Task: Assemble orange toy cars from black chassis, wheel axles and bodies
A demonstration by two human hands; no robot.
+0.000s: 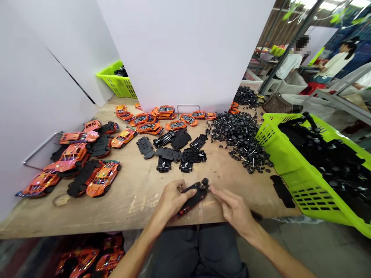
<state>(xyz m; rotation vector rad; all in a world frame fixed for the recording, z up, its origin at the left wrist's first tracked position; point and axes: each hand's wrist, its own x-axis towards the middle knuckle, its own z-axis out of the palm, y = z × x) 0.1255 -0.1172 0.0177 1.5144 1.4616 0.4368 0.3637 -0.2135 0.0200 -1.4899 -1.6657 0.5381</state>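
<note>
Near the front edge of the wooden table, my left hand point(175, 197) is closed around a toy car point(193, 199). Its black underside faces up, and a bit of orange-red body shows along the lower edge. A small black wheel point(205, 181) sits at the car's far end. My right hand point(233, 206) is beside that end, fingers drawn together and tips close to the wheel. What they pinch, if anything, is too small to make out. Beyond my hands lie several black car chassis point(168, 154), some showing metal axles.
A heap of black wheels on axles point(236, 131) lies right of centre. A green basket point(307, 173) of black parts stands at the right. Orange car bodies point(147, 127) lie at the back, assembled cars point(104, 177) at left. White panels point(185, 50) rise behind. Two people are in the background.
</note>
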